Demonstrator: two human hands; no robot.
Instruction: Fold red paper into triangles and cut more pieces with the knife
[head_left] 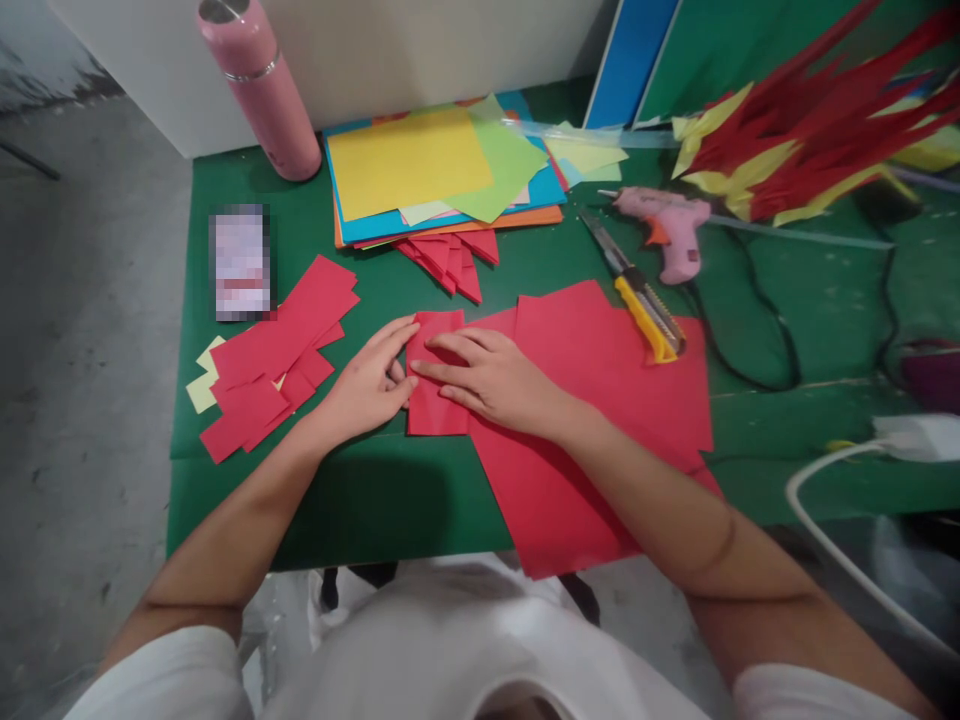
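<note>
A small folded piece of red paper [436,412] lies flat on the green table between my hands. My right hand [487,372] rests on it with fingers stretched out, pressing from above. My left hand [379,378] is at its left edge, thumb and fingertips touching that edge, some fingers curled underneath and partly hidden. Large red paper sheets [555,490] spread under my right wrist and forearm. Left of my left hand is a loose heap of cut red strips [277,345] with a few pale yellow pieces [201,392].
A yellow utility knife [645,310] lies on the red sheets' upper edge, blade out. Beside it is a pink glue gun [667,225] with a black cord. Stacked coloured paper [409,165], red triangles [450,262], a pink bottle [262,95] and a blurred-out phone-like object [240,262] stand farther back.
</note>
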